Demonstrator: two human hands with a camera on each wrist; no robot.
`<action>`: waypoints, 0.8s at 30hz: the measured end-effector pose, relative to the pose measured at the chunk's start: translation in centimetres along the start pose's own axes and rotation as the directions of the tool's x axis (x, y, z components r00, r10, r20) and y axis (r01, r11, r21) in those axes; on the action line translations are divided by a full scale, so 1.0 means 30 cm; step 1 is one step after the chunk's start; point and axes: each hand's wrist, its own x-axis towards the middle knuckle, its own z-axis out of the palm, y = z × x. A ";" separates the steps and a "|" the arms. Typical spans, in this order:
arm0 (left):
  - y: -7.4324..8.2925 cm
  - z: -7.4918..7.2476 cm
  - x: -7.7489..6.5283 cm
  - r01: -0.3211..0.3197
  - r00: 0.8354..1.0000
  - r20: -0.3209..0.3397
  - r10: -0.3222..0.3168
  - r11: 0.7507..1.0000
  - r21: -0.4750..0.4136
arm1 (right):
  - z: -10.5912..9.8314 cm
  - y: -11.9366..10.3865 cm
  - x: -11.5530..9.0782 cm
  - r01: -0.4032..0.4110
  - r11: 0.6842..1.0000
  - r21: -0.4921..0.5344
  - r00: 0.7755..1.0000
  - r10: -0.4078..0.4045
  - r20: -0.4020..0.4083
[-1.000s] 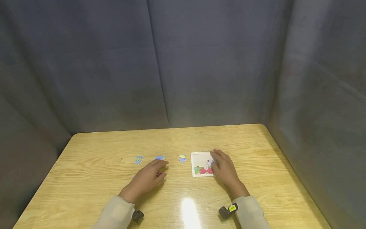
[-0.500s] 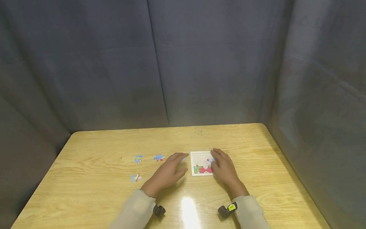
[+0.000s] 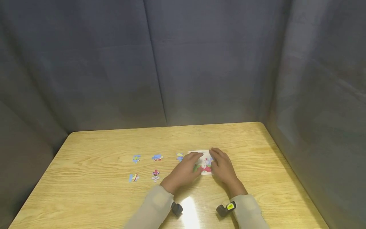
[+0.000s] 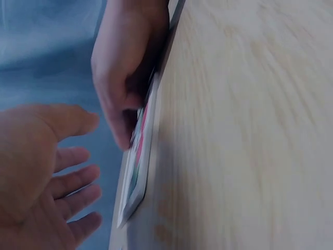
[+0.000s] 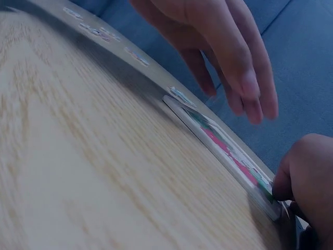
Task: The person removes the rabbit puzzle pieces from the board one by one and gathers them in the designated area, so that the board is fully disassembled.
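A small puzzle board point(image 3: 198, 152) with a pale frame lies on the table, the red and green part of its picture along its near side. My right hand point(image 3: 223, 168) holds its right edge, the thumb against the picture side. Over the board's left part hovers my left hand point(image 3: 185, 169), fingers spread and nothing between them, as the left wrist view also shows. It hides part of the board. Just left of the board, a blue and yellow puzzle piece point(image 3: 179, 156) is partly covered by that hand. A piece with a red and white animal face point(image 3: 155, 175) lies further left.
More loose pieces lie to the left: a blue one with a yellow figure point(image 3: 136, 158), a blue and red one point(image 3: 157, 157) and a striped one point(image 3: 133, 177). Grey curtains point(image 3: 114, 79) surround the wooden table point(image 3: 85, 178) at the back and sides.
My left hand has moved right from above the loose pieces to above the board, uncovering the animal-face piece and the striped piece. My right hand has stayed at the board.
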 end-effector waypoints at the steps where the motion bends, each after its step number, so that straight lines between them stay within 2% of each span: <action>1: 0.006 0.008 0.009 0.000 1.000 0.000 0.000 1.000 0.008 | 0.001 0.001 0.000 -0.001 1.000 0.004 1.000 0.001 0.003; 8: 0.032 0.055 0.058 -0.008 1.000 -0.014 0.010 0.995 0.103 | 0.010 0.004 -0.002 0.037 0.999 -0.001 0.999 -0.037 0.007; 12: 0.032 0.078 0.074 0.020 1.000 -0.018 -0.018 0.992 0.121 | 0.011 0.002 -0.005 0.035 0.999 -0.003 0.999 -0.035 0.011; 18: 0.033 0.093 0.081 0.044 0.999 -0.019 -0.042 0.992 0.119 | 0.001 0.000 -0.004 0.030 0.999 -0.011 1.000 -0.030 0.004; 24: 0.024 0.095 0.083 0.062 0.998 -0.019 -0.061 0.996 0.071 | -0.001 0.009 0.000 0.023 1.000 -0.020 1.000 -0.023 0.000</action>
